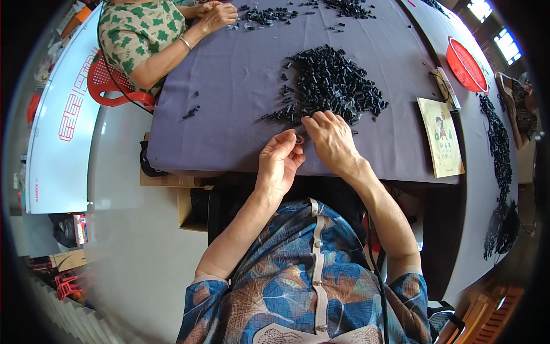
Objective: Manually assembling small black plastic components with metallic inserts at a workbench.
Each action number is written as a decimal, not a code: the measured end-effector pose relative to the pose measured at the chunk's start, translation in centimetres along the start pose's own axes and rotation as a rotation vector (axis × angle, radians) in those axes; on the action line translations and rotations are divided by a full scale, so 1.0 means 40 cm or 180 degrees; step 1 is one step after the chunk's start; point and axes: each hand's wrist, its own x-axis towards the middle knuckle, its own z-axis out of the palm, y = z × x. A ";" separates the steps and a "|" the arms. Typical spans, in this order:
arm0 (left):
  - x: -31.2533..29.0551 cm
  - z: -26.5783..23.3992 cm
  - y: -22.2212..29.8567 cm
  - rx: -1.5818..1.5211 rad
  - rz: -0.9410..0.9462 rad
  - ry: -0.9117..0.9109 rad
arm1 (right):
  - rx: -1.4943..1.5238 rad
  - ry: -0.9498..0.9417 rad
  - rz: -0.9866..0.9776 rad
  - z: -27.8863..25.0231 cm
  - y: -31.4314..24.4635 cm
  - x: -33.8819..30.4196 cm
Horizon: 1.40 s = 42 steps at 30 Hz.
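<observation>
My left hand [279,159] is closed, with a small round black part [299,139] pinched between thumb and fingers, just over the near edge of the table. Beside it, a little to the right and higher, my right hand [332,136] has its fingers curled together. What those fingers hold, if anything, is hidden behind the hand. Right past both hands lies a large heap of small black cylindrical plastic parts [335,80], with some clear bits among them. A few loose black parts [192,112] lie apart on the left of the table.
Grey cloth covers the table [229,114]. A booklet [440,137] lies at the right, near a red plastic basket [467,64]. More black parts [499,166] spread along the far right surface. Across the left corner, a co-worker's hand [217,17] is over another pile [266,15].
</observation>
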 end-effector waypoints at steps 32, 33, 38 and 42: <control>-0.034 0.039 -0.037 0.0491 0.0575 0.0007 | 0.2620 0.1165 0.0924 -0.036 -0.065 -0.112; -0.035 0.039 -0.041 0.0488 0.0573 0.0012 | 0.2615 0.1182 0.0914 -0.036 -0.063 -0.113; -0.035 0.042 -0.043 0.0563 0.0675 -0.0103 | 0.2631 0.1194 0.0892 -0.033 -0.059 -0.118; -0.034 0.044 -0.040 0.0584 0.0710 -0.0162 | 0.2629 0.1184 0.0850 -0.031 -0.059 -0.120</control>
